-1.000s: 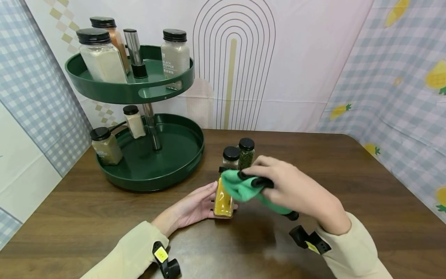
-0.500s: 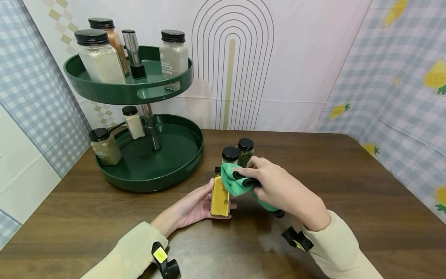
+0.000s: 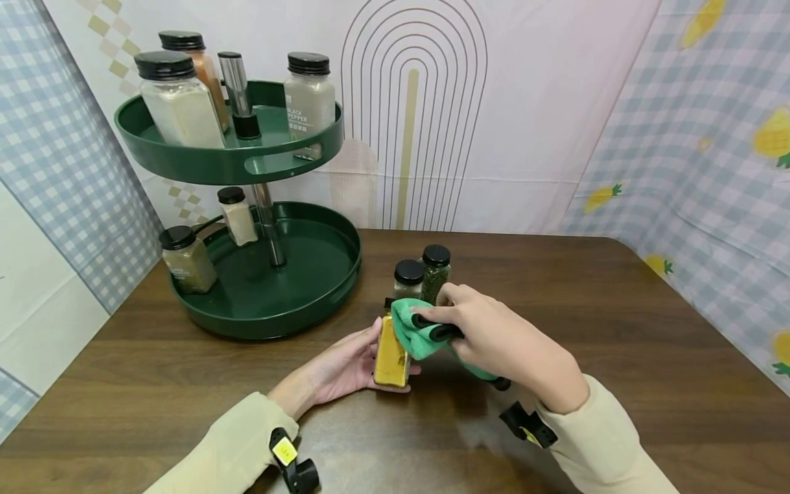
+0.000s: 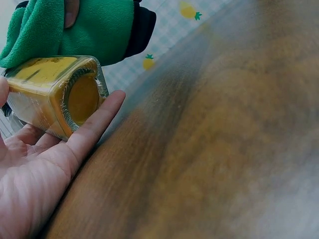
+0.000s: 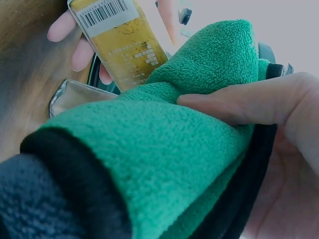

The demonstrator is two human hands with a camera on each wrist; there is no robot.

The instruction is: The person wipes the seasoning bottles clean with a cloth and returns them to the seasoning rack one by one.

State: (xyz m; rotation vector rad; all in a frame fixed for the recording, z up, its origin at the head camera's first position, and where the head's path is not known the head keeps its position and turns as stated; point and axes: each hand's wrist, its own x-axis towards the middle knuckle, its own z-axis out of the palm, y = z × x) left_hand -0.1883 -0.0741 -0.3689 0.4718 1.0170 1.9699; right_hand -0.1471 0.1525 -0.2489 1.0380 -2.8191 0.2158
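Note:
The left hand (image 3: 345,367) grips a square glass jar of yellow powder (image 3: 391,357), tilted, its base toward the wrist in the left wrist view. A green cloth with black edging (image 3: 415,331) is pinched between thumb and fingers of the right hand (image 3: 500,333) and lies against the jar's upper right side. In the right wrist view the cloth (image 5: 144,144) hides part of the jar (image 5: 122,45), whose barcode label shows. Just behind stand two black-lidded jars, one pale (image 3: 409,278) and one with green flakes (image 3: 436,267).
A two-tier green turntable (image 3: 265,328) stands at the left. Its upper tier holds a white-powder jar (image 3: 182,110), an orange one (image 3: 210,79) and a black pepper jar (image 3: 310,103). At its lower tier are a small pale jar (image 3: 239,219) and a brownish jar (image 3: 190,264).
The right hand and cloth have moved left over the past second, then slightly down along the jar. The left hand still grips the jar, which has turned and shifted slightly.

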